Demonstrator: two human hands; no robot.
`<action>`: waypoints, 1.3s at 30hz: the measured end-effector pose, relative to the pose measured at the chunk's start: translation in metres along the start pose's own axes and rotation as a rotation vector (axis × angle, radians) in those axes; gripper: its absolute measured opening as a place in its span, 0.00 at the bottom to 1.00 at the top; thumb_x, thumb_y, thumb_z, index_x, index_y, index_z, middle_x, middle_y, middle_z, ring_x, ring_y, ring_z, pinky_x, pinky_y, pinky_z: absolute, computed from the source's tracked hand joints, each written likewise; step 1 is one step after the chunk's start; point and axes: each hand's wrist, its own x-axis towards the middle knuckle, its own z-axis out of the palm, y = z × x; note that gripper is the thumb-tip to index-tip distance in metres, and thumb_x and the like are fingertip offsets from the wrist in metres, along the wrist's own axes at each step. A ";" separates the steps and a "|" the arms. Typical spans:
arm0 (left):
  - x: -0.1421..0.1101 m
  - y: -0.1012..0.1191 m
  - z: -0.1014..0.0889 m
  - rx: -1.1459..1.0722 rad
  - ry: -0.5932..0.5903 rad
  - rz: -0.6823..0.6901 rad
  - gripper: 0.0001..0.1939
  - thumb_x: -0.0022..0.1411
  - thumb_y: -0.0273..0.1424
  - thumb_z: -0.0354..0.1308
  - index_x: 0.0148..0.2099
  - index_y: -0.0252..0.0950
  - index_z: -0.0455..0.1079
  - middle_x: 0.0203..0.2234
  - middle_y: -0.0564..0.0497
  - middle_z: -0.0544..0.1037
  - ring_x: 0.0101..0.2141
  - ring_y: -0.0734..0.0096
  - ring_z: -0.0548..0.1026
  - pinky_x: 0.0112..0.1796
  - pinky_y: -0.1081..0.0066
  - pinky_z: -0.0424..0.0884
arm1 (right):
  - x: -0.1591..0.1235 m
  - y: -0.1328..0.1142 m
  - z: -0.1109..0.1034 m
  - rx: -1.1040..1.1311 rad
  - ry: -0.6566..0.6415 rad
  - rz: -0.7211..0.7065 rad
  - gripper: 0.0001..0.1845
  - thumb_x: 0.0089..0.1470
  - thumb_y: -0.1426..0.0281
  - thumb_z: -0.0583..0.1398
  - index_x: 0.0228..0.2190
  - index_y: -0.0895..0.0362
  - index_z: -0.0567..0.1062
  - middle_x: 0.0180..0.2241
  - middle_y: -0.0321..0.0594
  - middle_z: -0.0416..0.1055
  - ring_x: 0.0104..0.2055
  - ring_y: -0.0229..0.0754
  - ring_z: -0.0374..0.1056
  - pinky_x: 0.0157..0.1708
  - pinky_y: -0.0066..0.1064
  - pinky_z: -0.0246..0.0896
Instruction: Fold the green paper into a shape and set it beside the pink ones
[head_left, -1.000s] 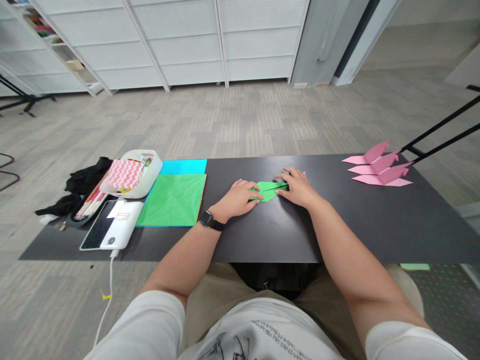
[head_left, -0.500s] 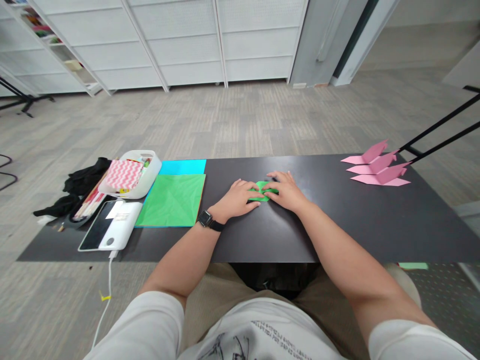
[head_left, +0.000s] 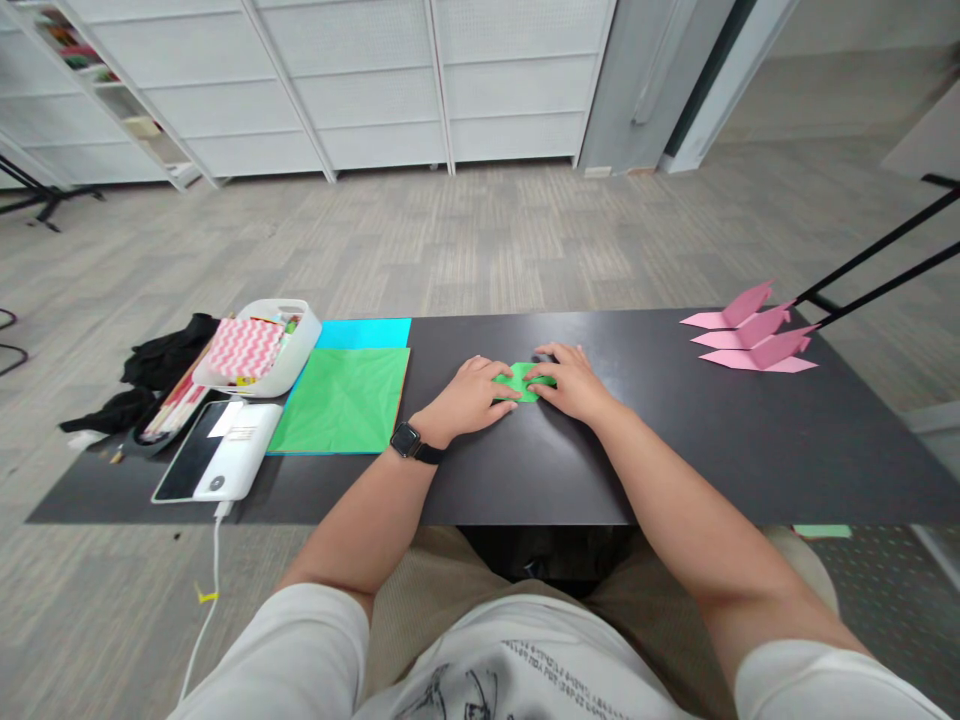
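A small piece of green origami paper [head_left: 523,371], folded into a compact shape, lies on the dark table between my hands. My left hand [head_left: 474,393] grips its left side, fingers on top and thumb at the near edge. On the other side, my right hand [head_left: 574,384] has thumb and index finger on the paper's right part, while its other fingers reach out over the table. The fingertips cover both ends of the paper, so its exact folds are partly hidden.
Left of my hands lie a stack of green sheets [head_left: 341,400], a blue sheet [head_left: 365,331], a white power bank [head_left: 244,450] with a cable, and a white basket [head_left: 301,350]. Several folded pink paper birds [head_left: 765,328] stand at the right on the dark table [head_left: 675,440].
My left fingers have drawn slightly left, showing a little more of the green paper's middle. My right hand has stayed nearly in place.
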 end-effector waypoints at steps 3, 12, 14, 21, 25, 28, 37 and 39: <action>-0.003 -0.001 -0.006 0.000 -0.015 -0.014 0.14 0.76 0.39 0.60 0.54 0.47 0.86 0.57 0.46 0.78 0.58 0.54 0.72 0.65 0.49 0.64 | 0.000 0.001 0.001 0.004 0.003 -0.001 0.10 0.62 0.66 0.69 0.44 0.43 0.86 0.64 0.43 0.70 0.70 0.61 0.63 0.71 0.79 0.43; -0.009 -0.005 -0.016 -0.042 -0.018 -0.057 0.12 0.73 0.41 0.62 0.45 0.50 0.88 0.57 0.48 0.80 0.55 0.54 0.74 0.64 0.48 0.64 | 0.000 0.006 0.002 0.013 0.005 -0.011 0.10 0.62 0.65 0.68 0.45 0.42 0.86 0.63 0.43 0.71 0.69 0.60 0.63 0.71 0.79 0.43; -0.009 -0.007 -0.017 -0.069 -0.011 -0.053 0.12 0.73 0.42 0.62 0.42 0.48 0.88 0.57 0.49 0.81 0.55 0.54 0.74 0.64 0.48 0.65 | 0.000 0.006 0.002 0.015 0.005 -0.012 0.10 0.62 0.65 0.68 0.45 0.42 0.86 0.63 0.43 0.71 0.69 0.60 0.63 0.71 0.79 0.43; 0.001 -0.010 -0.013 -0.195 0.082 -0.056 0.12 0.75 0.36 0.57 0.52 0.43 0.81 0.55 0.48 0.83 0.57 0.58 0.78 0.66 0.50 0.66 | 0.001 0.010 0.003 0.013 0.007 -0.055 0.12 0.63 0.68 0.66 0.45 0.41 0.87 0.63 0.44 0.71 0.70 0.61 0.62 0.71 0.78 0.44; 0.002 -0.012 -0.004 -0.194 0.055 -0.070 0.16 0.76 0.36 0.57 0.62 0.43 0.76 0.64 0.46 0.78 0.67 0.55 0.72 0.72 0.43 0.58 | 0.002 0.011 0.007 0.021 0.000 -0.090 0.16 0.65 0.71 0.62 0.45 0.40 0.87 0.65 0.42 0.69 0.72 0.61 0.59 0.71 0.78 0.43; 0.001 -0.012 0.003 -0.191 -0.006 -0.063 0.17 0.77 0.37 0.56 0.63 0.44 0.75 0.68 0.47 0.75 0.72 0.54 0.66 0.74 0.39 0.53 | 0.003 0.008 0.009 0.036 0.012 -0.088 0.18 0.64 0.73 0.61 0.49 0.42 0.85 0.67 0.43 0.69 0.73 0.61 0.58 0.72 0.76 0.43; 0.000 -0.006 0.002 -0.099 -0.027 -0.087 0.18 0.76 0.43 0.60 0.63 0.48 0.79 0.63 0.46 0.77 0.68 0.52 0.69 0.74 0.34 0.46 | 0.006 0.006 0.000 0.038 0.179 -0.016 0.19 0.63 0.69 0.62 0.54 0.51 0.80 0.54 0.49 0.77 0.61 0.58 0.70 0.67 0.57 0.61; 0.000 -0.005 0.002 -0.080 -0.011 -0.082 0.17 0.77 0.42 0.59 0.62 0.49 0.80 0.61 0.46 0.78 0.66 0.53 0.69 0.74 0.34 0.46 | 0.005 0.004 -0.003 0.048 0.145 -0.041 0.14 0.65 0.67 0.62 0.50 0.49 0.83 0.50 0.47 0.79 0.57 0.56 0.72 0.62 0.52 0.66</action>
